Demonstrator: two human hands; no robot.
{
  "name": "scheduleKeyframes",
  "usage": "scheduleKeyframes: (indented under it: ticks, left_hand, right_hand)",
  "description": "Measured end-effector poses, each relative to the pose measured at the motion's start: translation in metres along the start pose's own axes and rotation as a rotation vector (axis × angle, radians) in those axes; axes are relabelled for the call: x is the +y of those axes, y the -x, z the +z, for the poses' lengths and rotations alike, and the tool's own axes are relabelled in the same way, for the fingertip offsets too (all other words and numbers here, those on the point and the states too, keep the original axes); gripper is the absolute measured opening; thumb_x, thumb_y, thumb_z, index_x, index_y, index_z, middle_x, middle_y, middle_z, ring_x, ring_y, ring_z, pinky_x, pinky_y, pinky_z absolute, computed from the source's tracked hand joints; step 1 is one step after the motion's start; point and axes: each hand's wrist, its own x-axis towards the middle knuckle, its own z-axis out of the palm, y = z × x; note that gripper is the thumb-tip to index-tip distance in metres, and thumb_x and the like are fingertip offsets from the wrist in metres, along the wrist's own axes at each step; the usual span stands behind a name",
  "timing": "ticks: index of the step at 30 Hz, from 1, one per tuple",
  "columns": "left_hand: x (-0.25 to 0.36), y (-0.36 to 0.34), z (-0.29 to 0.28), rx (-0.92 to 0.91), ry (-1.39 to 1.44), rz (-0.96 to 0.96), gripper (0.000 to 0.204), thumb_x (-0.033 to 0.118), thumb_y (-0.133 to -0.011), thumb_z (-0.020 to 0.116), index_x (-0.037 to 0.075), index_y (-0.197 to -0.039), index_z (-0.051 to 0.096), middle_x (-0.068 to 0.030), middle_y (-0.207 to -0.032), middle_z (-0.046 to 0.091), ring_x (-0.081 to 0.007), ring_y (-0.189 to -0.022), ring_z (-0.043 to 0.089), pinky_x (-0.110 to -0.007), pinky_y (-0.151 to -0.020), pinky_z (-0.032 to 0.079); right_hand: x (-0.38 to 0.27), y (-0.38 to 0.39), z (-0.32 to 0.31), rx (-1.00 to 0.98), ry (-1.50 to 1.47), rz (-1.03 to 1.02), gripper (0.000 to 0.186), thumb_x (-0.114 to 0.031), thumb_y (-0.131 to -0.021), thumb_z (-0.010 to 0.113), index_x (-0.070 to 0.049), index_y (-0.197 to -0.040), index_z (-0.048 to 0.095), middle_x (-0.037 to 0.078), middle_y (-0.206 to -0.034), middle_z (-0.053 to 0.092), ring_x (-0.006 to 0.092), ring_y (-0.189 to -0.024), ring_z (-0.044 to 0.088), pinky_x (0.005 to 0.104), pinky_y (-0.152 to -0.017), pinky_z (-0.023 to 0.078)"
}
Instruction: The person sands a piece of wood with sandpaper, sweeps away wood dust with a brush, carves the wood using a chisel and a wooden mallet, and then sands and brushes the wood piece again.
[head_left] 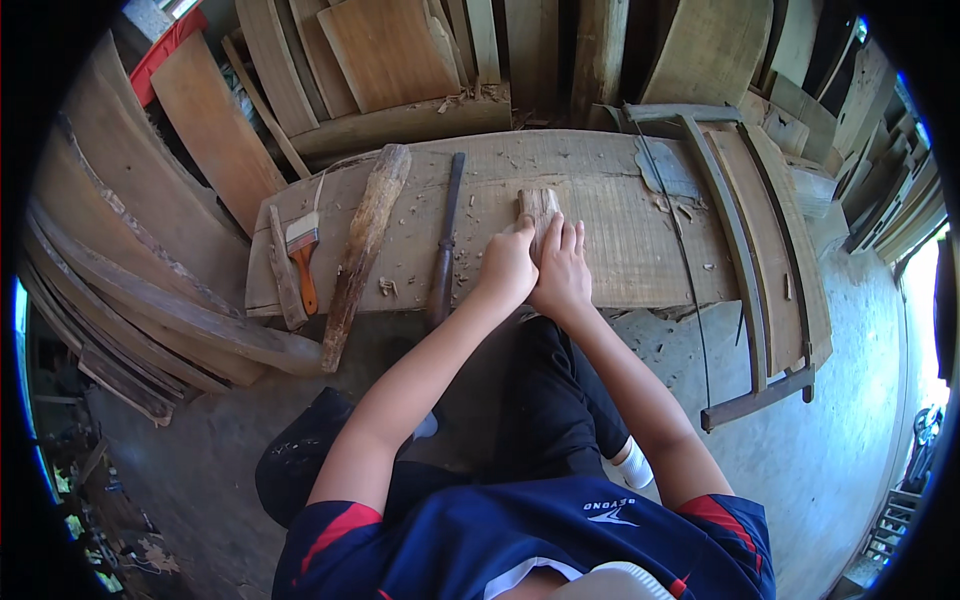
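Wooden block (pixel 540 204): from the head camera, where does it lie?

On the workbench (pixel 620 215), right of its middle tool and between that and the right end, with its bare end pointing toward the far edge. My hands cover its near part

How do you grip it?

My left hand (pixel 509 264) is clamped on it, fingers curled and thumb along the top. My right hand (pixel 562 277) rests against its right side with the fingers almost straight; I cannot tell whether they close round it. My two hands touch

What lies to your left?

Nearest is a long dark tool (pixel 449 215), its thicker end at the near edge. Beyond it a rough stick (pixel 372 235) slants across, its lower end jutting past the near edge. By the left end are a paintbrush (pixel 304 260) with an orange handle and a narrow wood strip (pixel 284 270). Wood chips (pixel 387 287) are scattered between

And to your right?

A wooden frame saw (pixel 727 245) lies at the right end and overhangs the near edge. Behind the far edge, planks (pixel 388 50) lean upright
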Motion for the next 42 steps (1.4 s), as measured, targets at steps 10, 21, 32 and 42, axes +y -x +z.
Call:
scheduleKeyframes:
  ticks: [10, 21, 32, 42]
  left_hand:
    - [-0.014, -0.023, 0.004, 0.318, 0.128, 0.001, 0.019, 0.0, -0.068, 0.055, -0.004, -0.086, 0.059, -0.0254, -0.078, 0.059, -0.0388, -0.078, 0.059, -0.044, -0.07, 0.048]
    - [-0.019, -0.046, 0.006, 0.157, 0.005, 0.042, 0.025, 0.01, -0.085, 0.043, 0.0, -0.098, 0.061, -0.0259, -0.085, 0.06, -0.0369, -0.083, 0.061, -0.042, -0.073, 0.049]
    - [-0.02, -0.026, -0.014, -0.156, -0.313, -0.08, 0.033, 0.017, -0.092, 0.034, 0.002, -0.116, 0.051, -0.0246, -0.103, 0.057, -0.037, -0.089, 0.059, -0.042, -0.079, 0.049]
    - [-0.023, -0.006, -0.034, -0.185, -0.191, 0.138, 0.037, 0.011, -0.083, 0.042, 0.007, -0.118, 0.054, -0.0274, -0.112, 0.052, -0.0351, -0.098, 0.057, -0.04, -0.084, 0.047]
  right_hand:
    - [-0.015, -0.001, -0.002, -0.032, 0.011, 0.016, 0.086, -0.031, -0.072, 0.058, 0.016, -0.131, 0.016, 0.034, -0.129, 0.03, 0.049, -0.126, 0.021, 0.0441, -0.107, 0.02]
    - [-0.012, 0.0, -0.005, 0.016, -0.099, 0.057, 0.088, -0.027, -0.067, 0.065, 0.012, -0.131, 0.018, 0.031, -0.127, 0.033, 0.047, -0.127, 0.022, 0.0424, -0.102, 0.031]
    - [-0.016, 0.012, -0.004, -0.032, -0.202, 0.031, 0.086, -0.023, -0.066, 0.064, 0.011, -0.131, 0.02, 0.028, -0.133, 0.031, 0.044, -0.13, 0.019, 0.0398, -0.107, 0.024]
    - [-0.018, 0.004, 0.005, 0.028, -0.171, -0.011, 0.086, -0.026, -0.066, 0.064, 0.014, -0.13, 0.021, 0.027, -0.136, 0.028, 0.046, -0.13, 0.015, 0.0424, -0.108, 0.02]
